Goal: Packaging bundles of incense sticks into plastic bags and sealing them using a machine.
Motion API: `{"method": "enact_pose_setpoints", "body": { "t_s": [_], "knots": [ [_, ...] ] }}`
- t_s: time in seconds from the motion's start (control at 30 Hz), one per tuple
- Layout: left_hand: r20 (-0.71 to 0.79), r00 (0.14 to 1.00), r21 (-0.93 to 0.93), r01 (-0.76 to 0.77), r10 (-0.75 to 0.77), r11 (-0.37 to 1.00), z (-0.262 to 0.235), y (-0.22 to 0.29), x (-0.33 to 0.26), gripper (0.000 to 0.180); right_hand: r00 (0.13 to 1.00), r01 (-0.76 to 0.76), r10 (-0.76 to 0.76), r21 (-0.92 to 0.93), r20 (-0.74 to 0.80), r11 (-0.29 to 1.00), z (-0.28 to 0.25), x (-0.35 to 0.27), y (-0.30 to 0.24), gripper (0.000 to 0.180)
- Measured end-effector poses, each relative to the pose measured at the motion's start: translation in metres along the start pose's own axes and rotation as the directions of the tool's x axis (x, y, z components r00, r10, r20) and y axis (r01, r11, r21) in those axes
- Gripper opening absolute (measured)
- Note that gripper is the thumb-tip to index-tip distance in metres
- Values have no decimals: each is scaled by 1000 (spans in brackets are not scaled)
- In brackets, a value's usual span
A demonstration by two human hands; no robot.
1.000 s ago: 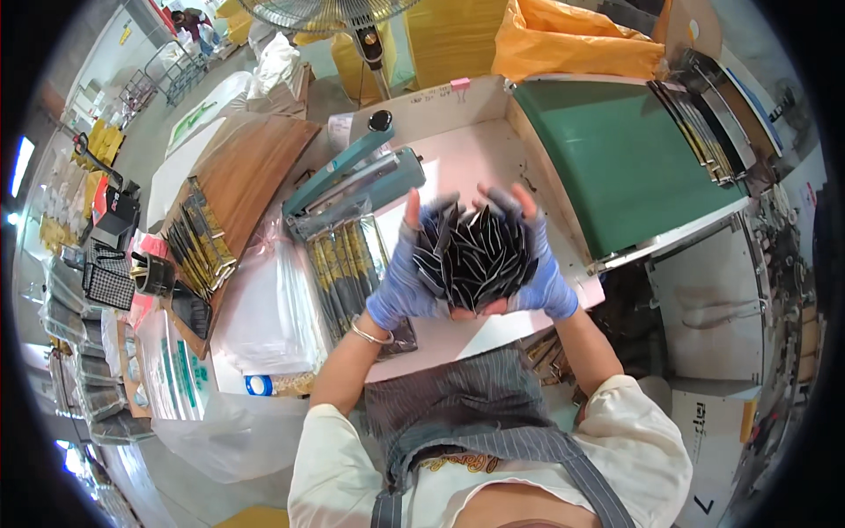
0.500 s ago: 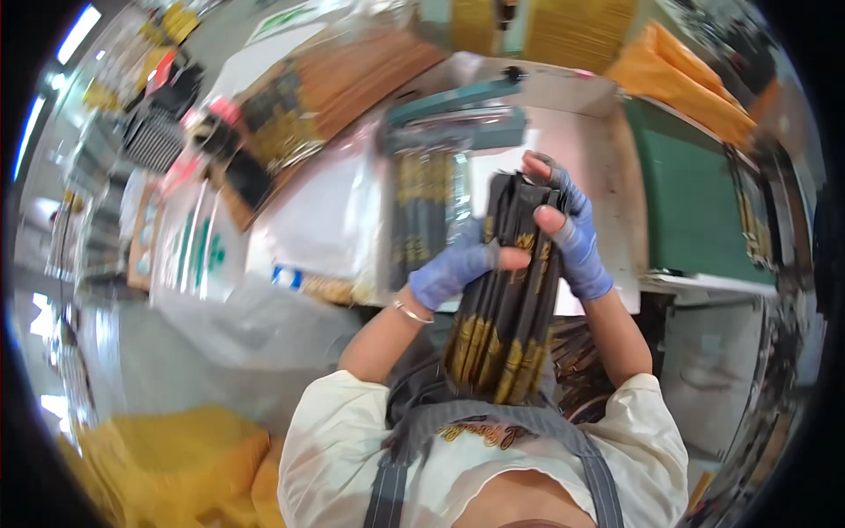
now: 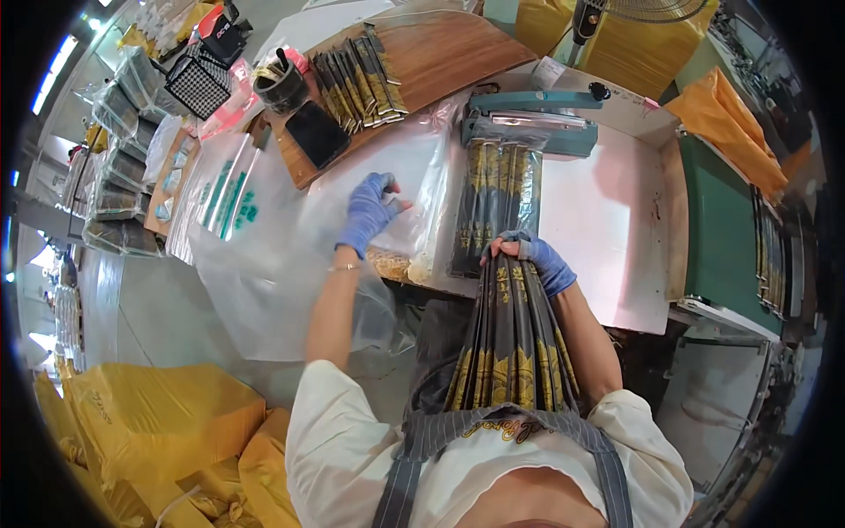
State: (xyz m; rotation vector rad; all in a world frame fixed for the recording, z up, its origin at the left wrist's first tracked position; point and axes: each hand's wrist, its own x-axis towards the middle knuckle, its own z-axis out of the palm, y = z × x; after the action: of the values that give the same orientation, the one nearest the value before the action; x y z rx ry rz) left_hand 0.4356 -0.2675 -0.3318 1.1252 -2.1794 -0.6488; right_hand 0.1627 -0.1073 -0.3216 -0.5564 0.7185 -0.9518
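My right hand (image 3: 544,261), in a blue glove, grips the top of a bundle of long black-and-gold packets (image 3: 509,339) that hangs down against my apron. My left hand (image 3: 368,211), also gloved, rests with its fingers pinching on a stack of clear plastic bags (image 3: 387,176) on the table. Just right of it lies a filled clear bag of the same packets (image 3: 495,202), its far end under the teal heat sealer (image 3: 528,119).
A wooden board (image 3: 440,62) carries more packets (image 3: 356,75), a black phone (image 3: 315,134) and a round cup (image 3: 282,88). Printed bags (image 3: 220,194) lie at left, yellow sacks (image 3: 141,422) on the floor, a green tray (image 3: 717,220) at right.
My left hand let go of the packet bundle and reached left onto the clear bags. My right hand alone holds the bundle, now lower against my body.
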Motion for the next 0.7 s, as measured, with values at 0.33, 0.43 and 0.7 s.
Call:
{"method": "enact_pose_setpoints", "body": {
  "t_s": [0.33,0.43,0.7],
  "knots": [
    [18,986,-12,-163,163,987,53,68,-34,20,989,100,-131,-324,-76,941,13,45,31,28],
    [114,993,159,-55,37,986,48,93,-46,18,998,9,-24,-221,-66,975,21,47,27,28],
    [-94,945,-792,119,-312,599,12,37,-76,15,990,85,-113,-297,-79,951,-13,38,28,24]
  ]
}}
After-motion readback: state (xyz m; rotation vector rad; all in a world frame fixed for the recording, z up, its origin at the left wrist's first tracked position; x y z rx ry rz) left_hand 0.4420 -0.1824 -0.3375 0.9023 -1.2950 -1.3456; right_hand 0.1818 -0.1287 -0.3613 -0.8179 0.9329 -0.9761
